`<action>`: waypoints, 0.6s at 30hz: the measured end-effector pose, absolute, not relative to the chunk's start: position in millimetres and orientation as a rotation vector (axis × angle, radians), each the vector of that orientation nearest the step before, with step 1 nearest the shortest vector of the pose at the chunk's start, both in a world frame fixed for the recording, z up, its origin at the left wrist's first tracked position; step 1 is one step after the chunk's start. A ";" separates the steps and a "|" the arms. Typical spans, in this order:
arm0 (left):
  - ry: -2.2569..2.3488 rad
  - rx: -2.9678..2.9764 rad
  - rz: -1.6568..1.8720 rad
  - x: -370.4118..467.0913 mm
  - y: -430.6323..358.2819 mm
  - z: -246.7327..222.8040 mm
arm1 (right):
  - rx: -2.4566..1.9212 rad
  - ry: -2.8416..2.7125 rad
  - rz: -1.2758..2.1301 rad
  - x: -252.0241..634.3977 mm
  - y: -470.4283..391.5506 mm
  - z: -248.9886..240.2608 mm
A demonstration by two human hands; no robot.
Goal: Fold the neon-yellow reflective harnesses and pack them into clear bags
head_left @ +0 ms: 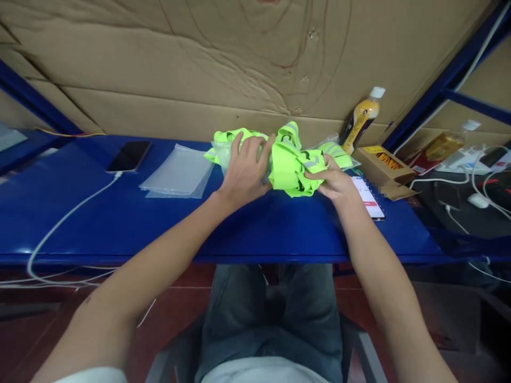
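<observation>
Left hand (248,169): pressing on the bundle — fingers spread
Right hand (333,178): pinching its right end
Neon-yellow strap bundle with grey stripes (297,165): sitting at centre frame — between both hands

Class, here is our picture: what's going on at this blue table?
A seated person is handling a bundle of bright yellow-green reflective strips with both bare hands. The left hand spreads over the bundle's left part and the clear plastic by it, while the right hand grips its right end. Clear plastic bags lie flat on the table to the left; a drink bottle and an open cardboard box are to the right.
</observation>
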State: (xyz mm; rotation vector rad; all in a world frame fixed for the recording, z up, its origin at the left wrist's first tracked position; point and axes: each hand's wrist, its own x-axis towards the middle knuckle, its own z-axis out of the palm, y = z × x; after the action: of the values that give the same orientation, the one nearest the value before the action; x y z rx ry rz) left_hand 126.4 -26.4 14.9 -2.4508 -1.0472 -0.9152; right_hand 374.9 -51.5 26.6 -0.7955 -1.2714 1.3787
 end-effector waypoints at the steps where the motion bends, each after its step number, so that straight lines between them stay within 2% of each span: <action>1: -1.058 -2.452 -0.913 124.3 -25.4 15.0 | -0.808 -1.283 1.362 377.3 -51.4 27.6; 10: -1.144 -2.504 -0.940 108.5 -27.5 30.3 | -0.919 -1.272 1.084 416.7 -54.7 46.0; 18: -1.050 -2.583 -0.796 115.2 -31.1 24.8 | -1.082 -1.503 1.148 410.2 -58.7 46.9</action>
State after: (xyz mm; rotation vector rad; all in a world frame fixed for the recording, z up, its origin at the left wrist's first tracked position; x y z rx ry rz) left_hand 115.2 -31.1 24.8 -2.5829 -1.0500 -0.7961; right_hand 410.2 -58.7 46.9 -1.0820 -1.5029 1.1481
